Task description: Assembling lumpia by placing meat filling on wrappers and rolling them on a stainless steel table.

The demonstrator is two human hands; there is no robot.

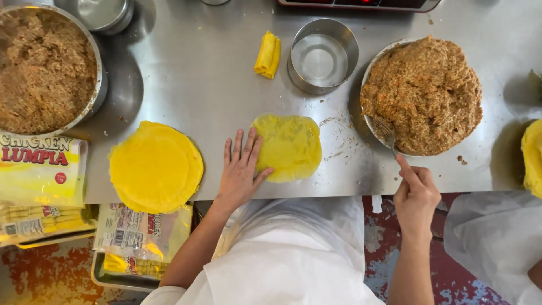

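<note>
A single round yellow wrapper (292,146) lies flat on the steel table (214,85) in front of me. My left hand (241,169) rests on its left edge, fingers spread and flat. My right hand (416,195) grips a metal fork (385,133) whose tines dig into the near edge of a heap of brown minced filling (423,93) in a shallow metal bowl. A stack of yellow wrappers (155,166) sits to the left of my left hand.
A rolled yellow wrapper (268,54) lies beside an empty steel ring tin (322,56). A large pot of brown filling (45,68) stands at far left. Printed packs (42,169) lie at left. More yellow wrappers (532,158) at right edge.
</note>
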